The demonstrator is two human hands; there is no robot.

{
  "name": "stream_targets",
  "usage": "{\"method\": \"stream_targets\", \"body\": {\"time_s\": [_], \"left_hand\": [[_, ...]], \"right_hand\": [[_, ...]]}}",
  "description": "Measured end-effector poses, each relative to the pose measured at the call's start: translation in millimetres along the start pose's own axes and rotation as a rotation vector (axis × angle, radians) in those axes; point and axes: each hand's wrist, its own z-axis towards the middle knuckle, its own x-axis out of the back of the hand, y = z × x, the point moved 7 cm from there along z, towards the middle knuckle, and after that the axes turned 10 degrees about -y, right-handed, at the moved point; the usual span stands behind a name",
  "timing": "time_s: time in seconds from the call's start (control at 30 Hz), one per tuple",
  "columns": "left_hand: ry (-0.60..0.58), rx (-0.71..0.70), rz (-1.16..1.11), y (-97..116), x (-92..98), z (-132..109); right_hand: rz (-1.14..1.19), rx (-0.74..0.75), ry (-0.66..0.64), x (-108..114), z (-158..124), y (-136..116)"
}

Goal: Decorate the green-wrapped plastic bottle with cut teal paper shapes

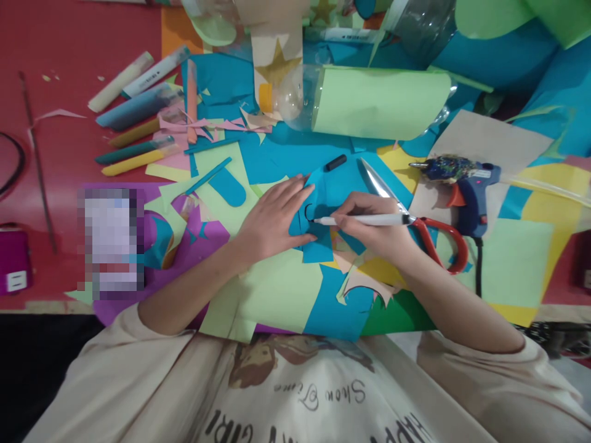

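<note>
My left hand [277, 215] lies flat with its fingers stretched over a piece of blue paper [318, 246], pressing it down. My right hand [372, 224] grips a white marker [378, 219], and its tip touches that paper beside a curved black line. The black marker cap [335, 163] lies just beyond, on blue paper. Close to my right hand are scissors [418, 224] with red handles, their blades partly open and pointing away from me. A blue tab with a rounded end [229, 186] rests on green paper to the left of my left hand.
A glue gun [471, 184] lies at the right, its cord running toward me. Farther back is a plastic bottle wrapped in green paper [383, 101]. Several rolled paper tubes [138, 104] lie at the left, above a pixelated phone [113, 243]. Paper scraps [369, 286] surround my hands.
</note>
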Motion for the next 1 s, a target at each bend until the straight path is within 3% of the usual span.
{"method": "stream_targets", "body": {"time_s": [0.13,0.37,0.73,1.0], "left_hand": [[0.001,0.006,-0.001,-0.6,-0.1,-0.3],[0.005,-0.008,-0.004,-1.8,-1.5,-0.5],[-0.003,-0.001,0.025,-0.4,-0.9,-0.2],[0.019,-0.008,0.026,0.9,0.3,-1.1]], "right_hand": [[0.002,0.034,0.079,6.1,-2.4,-1.4],[-0.067,0.022,0.013,0.7,0.0,0.5],[-0.089,0.023,0.125,7.8,-2.8,1.7],[-0.086,0.024,0.114,10.7,-4.4,-2.2]]}}
